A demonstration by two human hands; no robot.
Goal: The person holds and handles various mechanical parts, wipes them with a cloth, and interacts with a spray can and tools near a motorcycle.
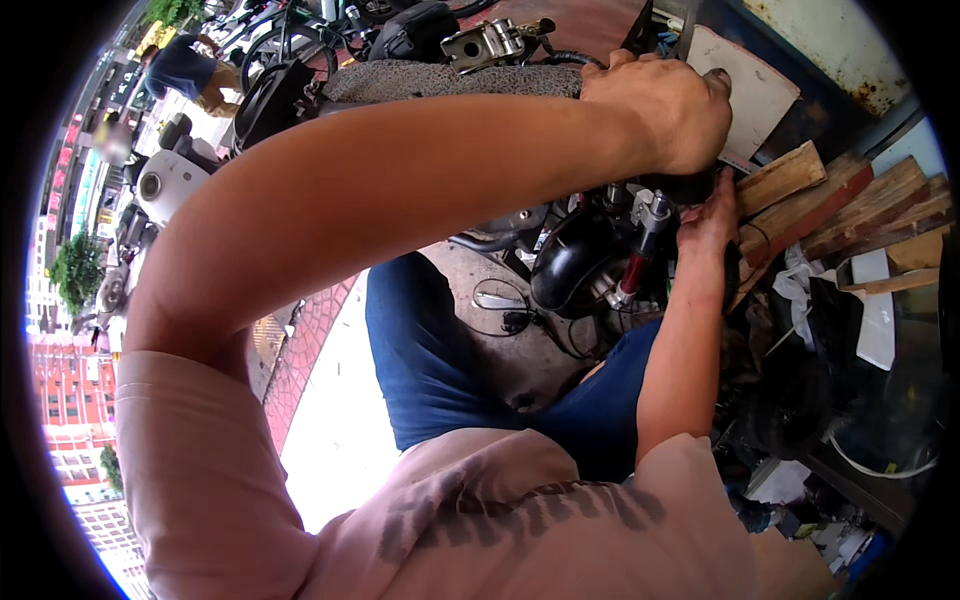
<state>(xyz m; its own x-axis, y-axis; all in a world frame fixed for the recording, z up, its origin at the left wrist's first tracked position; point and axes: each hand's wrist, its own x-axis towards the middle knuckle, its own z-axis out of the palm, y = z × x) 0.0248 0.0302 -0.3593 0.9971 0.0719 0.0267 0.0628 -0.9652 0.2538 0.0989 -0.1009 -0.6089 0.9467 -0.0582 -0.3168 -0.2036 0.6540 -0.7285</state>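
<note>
My left arm crosses the view, and my left hand (660, 108) is bent into a fist at the upper right. Whatever its fingers hold is hidden from here. Just below its wrist is a dark rounded part (682, 186) of a motor scooter. My right hand (712, 214) reaches up against the right side of that part; most of its fingers are out of sight. Left of the right forearm are a red and silver shock absorber (634, 262) and a glossy black fender (572, 258). My knees in blue trousers are spread below the machine.
Wooden boards (860, 205) and a pale panel (745, 85) lie to the right, above a dark heap of clutter. A thin black cable (510, 318) loops on the ground. At the back, a metal part (490, 45) rests by a grey textured mat (440, 84). A bending person (185, 72) is far left.
</note>
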